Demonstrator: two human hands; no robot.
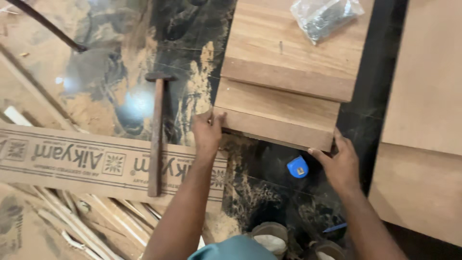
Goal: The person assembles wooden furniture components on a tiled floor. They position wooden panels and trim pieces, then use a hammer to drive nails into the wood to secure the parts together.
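Both hands are gripping the near corners of the wooden board (276,120) at frame centre: left hand (207,132) and right hand (339,163) closed on its edge. It looks stiff and fairly heavy, best held by those corners.

plastic bag (326,15) cut off, contents unclear, right fingertips (321,152) hidden under board (276,125)

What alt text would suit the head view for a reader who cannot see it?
Left hand and right hand grip the near corners of a stepped wooden panel lying on a dark, dusty floor. A hammer rests on a printed board strip to the left; a blue tape measure lies between the hands.
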